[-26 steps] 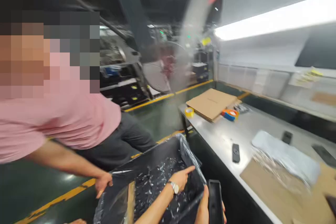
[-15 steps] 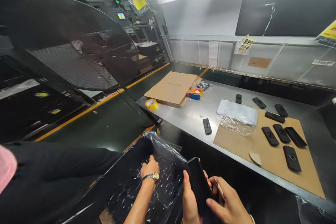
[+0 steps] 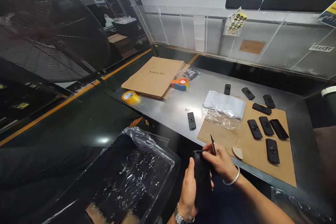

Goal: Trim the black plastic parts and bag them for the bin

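Tape roll [image 3: 131, 97]: showing yellow. Tape dispenser [image 3: 179, 84]: pairing orange with blue. Cardboard stack [image 3: 153, 77]: displaying tan, dark lettering. Sticker sheet [image 3: 236, 23]: repeating black discs on yellow. Long case [image 3: 202, 178]: showing black. Pointed tool [image 3: 213, 145]: mixing dark and pale tones. Bangle [image 3: 237, 177]: gleaming silver.

The table [image 3: 173, 112] is in front. On its left end, a tape roll [image 3: 130, 97] is beside a cardboard pile [image 3: 154, 75]. The tape holder [image 3: 180, 84] is at the pile's right, with a small bag [image 3: 191, 74] behind it. To the right, some parts [image 3: 272, 150] lie on a sheet [image 3: 246, 143], and more are behind it. One part is left of the sheet. Big bags [image 3: 224, 105] lie over its back left corner. The bin [image 3: 152, 145] is before the table, left of the case [image 3: 201, 178] in the left hand [image 3: 189, 189]. The right hand [image 3: 222, 162] holds a stick [image 3: 213, 145].
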Tool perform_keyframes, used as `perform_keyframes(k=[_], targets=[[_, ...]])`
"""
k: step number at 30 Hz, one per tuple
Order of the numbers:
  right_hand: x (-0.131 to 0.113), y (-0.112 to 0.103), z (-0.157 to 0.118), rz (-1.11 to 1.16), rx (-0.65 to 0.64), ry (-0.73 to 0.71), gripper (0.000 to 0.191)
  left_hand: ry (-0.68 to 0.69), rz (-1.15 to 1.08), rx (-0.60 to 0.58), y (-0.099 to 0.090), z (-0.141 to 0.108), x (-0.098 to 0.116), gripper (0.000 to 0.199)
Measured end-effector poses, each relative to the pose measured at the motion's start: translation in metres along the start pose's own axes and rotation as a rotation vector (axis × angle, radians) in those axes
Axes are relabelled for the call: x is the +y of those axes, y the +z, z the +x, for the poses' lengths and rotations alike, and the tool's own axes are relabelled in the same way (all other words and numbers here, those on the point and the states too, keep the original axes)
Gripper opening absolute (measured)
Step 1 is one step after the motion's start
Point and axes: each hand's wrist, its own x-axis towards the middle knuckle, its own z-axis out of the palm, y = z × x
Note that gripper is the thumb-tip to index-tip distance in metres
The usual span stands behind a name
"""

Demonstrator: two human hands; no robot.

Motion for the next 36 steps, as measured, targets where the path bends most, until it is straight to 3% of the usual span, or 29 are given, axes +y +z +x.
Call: perform_keyframes(k=[7, 15, 19, 28, 36], targets=[[0.0, -0.068, 0.048, 0.147, -0.166, 0.114, 0.041, -0.039, -0.068, -0.127, 0.058, 0.034, 0.002, 0.058], [0.002, -0.103, 0.056, 0.186, -0.222, 0.057, 0.041, -0.1, -0.009, -0.057, 0.091, 0.054, 0.003, 0.073], [0.004, -0.107, 0.061, 0.134, -0.138, 0.01, 0.029, -0.057, 0.125, 0.0, 0.096, 0.063, 0.01, 0.073], [0.013, -0.103, 0.081, 0.341, -0.026, 0.207, 0.045, -0.325, 0.241, -0.257, 0.091, 0.088, 0.034, 0.081], [0.029, -0.103, 0.074, 0.435, 0.103, 0.272, 0.048, -0.304, 0.21, -0.366, 0.078, 0.107, 0.032, 0.077]])
